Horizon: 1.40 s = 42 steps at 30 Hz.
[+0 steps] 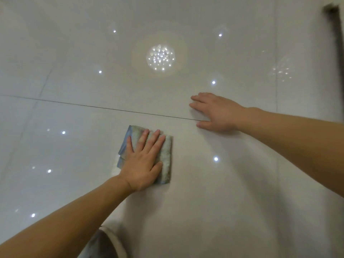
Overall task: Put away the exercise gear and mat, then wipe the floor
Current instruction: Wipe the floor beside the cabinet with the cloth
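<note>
A folded grey-green cloth [166, 159] with a blue edge lies flat on the glossy white tiled floor [74, 75], just below a dark grout line [93, 106]. My left hand [143, 161] presses down on the cloth with its fingers spread, palm flat on top. My right hand [216, 112] rests flat on the bare tile to the upper right of the cloth, fingers together and pointing left, lying across the grout line and holding nothing.
Ceiling lights reflect as bright spots across the floor, with a large chandelier reflection [160, 57] ahead. A dark vertical object [337, 34] stands at the top right edge. Part of my clothing [104, 244] shows at the bottom.
</note>
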{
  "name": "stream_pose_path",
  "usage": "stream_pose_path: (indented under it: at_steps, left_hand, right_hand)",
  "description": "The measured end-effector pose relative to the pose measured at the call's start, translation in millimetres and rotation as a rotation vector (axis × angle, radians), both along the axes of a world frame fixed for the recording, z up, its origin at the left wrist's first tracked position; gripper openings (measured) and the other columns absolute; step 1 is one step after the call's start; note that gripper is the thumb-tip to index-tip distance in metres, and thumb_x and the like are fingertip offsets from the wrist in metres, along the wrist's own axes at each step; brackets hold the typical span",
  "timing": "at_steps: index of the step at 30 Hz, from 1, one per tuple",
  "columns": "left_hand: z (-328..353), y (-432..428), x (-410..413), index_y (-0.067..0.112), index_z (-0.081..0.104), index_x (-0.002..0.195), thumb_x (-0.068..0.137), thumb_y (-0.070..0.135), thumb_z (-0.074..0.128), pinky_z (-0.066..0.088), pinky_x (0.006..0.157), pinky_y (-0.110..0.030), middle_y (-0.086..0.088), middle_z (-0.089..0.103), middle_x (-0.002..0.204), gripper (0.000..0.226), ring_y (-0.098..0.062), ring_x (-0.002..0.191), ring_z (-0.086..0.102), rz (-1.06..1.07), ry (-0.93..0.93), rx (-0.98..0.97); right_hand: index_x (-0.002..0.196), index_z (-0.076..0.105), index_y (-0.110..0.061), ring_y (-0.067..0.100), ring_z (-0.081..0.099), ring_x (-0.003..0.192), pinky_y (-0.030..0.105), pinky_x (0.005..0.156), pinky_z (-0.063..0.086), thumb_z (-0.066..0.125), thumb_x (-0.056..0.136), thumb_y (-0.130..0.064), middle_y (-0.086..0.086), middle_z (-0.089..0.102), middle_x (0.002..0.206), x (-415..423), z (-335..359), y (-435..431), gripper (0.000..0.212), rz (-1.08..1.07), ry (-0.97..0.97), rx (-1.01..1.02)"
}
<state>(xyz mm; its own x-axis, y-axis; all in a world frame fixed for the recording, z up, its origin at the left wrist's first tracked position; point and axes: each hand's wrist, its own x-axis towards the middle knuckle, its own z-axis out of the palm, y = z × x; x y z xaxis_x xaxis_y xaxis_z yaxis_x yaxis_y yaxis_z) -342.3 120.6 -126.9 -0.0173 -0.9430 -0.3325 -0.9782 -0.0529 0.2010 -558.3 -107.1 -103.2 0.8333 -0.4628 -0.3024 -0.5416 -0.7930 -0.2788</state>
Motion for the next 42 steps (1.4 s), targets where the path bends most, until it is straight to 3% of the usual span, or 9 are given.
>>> stream_pose_path:
  at_steps: [11,16,25,35,42]
  left_hand:
    - [-3,-24,-82,0.035,-0.011,0.155,0.091,0.063,0.029,-0.021,0.114,-0.057,0.015,-0.021,0.161,0.08,-0.016,0.147,-0.027,-0.095,-0.011,-0.023]
    - [-3,-36,-138,0.035,-0.017,0.154,0.093,0.065,0.029,-0.021,0.113,-0.06,0.014,-0.029,0.159,0.081,-0.017,0.146,-0.03,-0.143,0.028,-0.019]
    - [4,-49,-231,0.03,-0.016,0.155,0.095,0.063,0.025,-0.021,0.111,-0.063,0.006,-0.025,0.162,0.08,-0.022,0.146,-0.03,-0.159,0.055,0.0]
    - [7,-62,-288,0.025,-0.014,0.156,0.095,0.059,0.027,-0.017,0.109,-0.068,0.001,-0.02,0.164,0.08,-0.027,0.148,-0.026,-0.207,0.087,0.027]
    - [10,-65,-288,0.025,-0.013,0.156,0.096,0.058,0.027,-0.02,0.111,-0.064,0.002,-0.021,0.163,0.079,-0.023,0.148,-0.026,-0.241,0.169,0.045]
  right_hand:
    - [0.152,0.027,-0.021,0.024,0.015,0.147,0.04,0.118,0.021,0.059,0.089,-0.048,0.003,0.018,0.161,-87,1,6,0.075,-0.117,0.051,0.02]
    - [0.152,0.027,-0.021,0.025,0.016,0.147,0.039,0.119,0.021,0.062,0.087,-0.047,0.004,0.019,0.16,-118,6,7,0.078,-0.146,0.074,0.007]
    - [0.152,0.027,-0.022,0.022,0.016,0.146,0.037,0.118,0.022,0.062,0.089,-0.037,0.002,0.02,0.16,-175,14,10,0.074,-0.306,0.132,0.012]
    - [0.152,0.026,-0.023,0.02,0.015,0.146,0.037,0.117,0.025,0.069,0.085,-0.031,0.001,0.018,0.16,-203,18,23,0.08,-0.43,0.173,0.045]
    - [0.15,0.032,-0.021,0.022,0.019,0.145,0.032,0.117,0.018,0.066,0.087,-0.022,0.003,0.022,0.159,-214,16,45,0.071,-0.585,0.1,0.062]
